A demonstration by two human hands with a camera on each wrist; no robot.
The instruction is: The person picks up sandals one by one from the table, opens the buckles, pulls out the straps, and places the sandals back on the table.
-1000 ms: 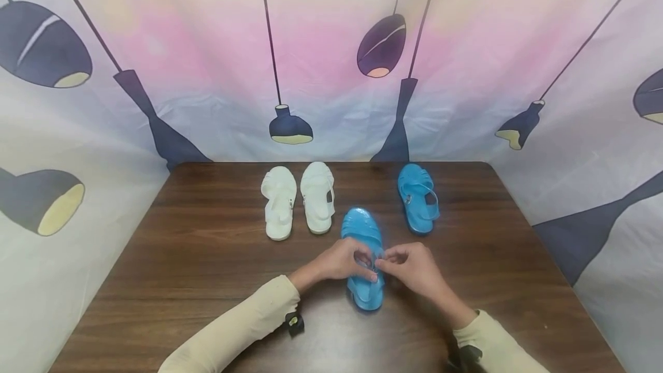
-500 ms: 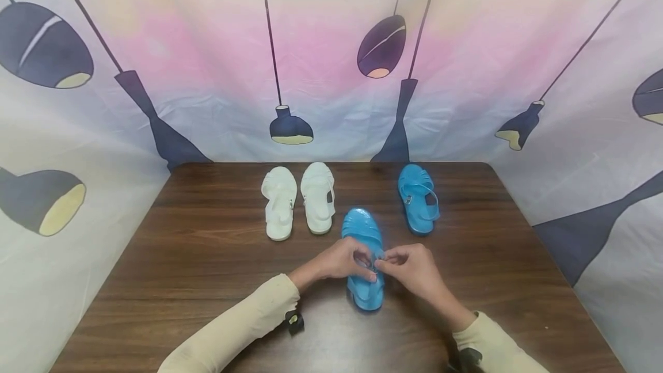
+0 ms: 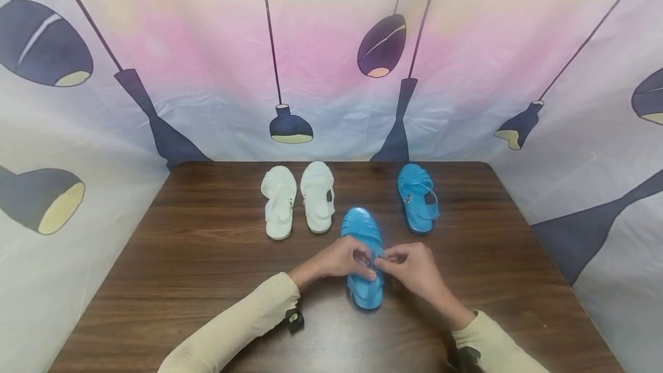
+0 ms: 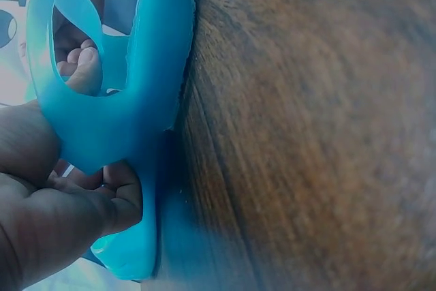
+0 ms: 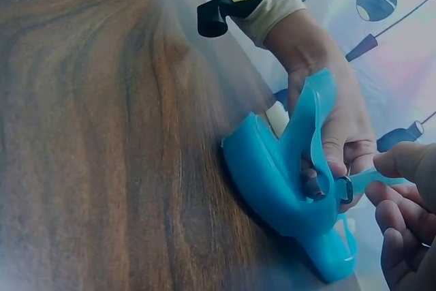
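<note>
A blue sandal [image 3: 361, 225] rests on the table, toe pointing away, with both hands at its ankle strap. My left hand [image 3: 342, 259] reaches over it from the left; its thumb and fingers grip the strap near the metal buckle [image 5: 347, 189]. From the right, my right hand [image 3: 414, 266] pinches the loose end of the strap [image 5: 371, 178] between thumb and forefinger. In the right wrist view that end sticks out from the buckle. The heel strap [image 4: 42, 39] stands up as a loop in the left wrist view. Fingers hide part of the fastening.
The matching blue sandal [image 3: 418, 200] lies farther back on the right. Two white sandals, a left one [image 3: 280, 206] and a right one [image 3: 317, 200], lie side by side at the back. A lamp-printed cloth [image 3: 331, 62] hangs behind the brown wooden table [image 3: 207, 235].
</note>
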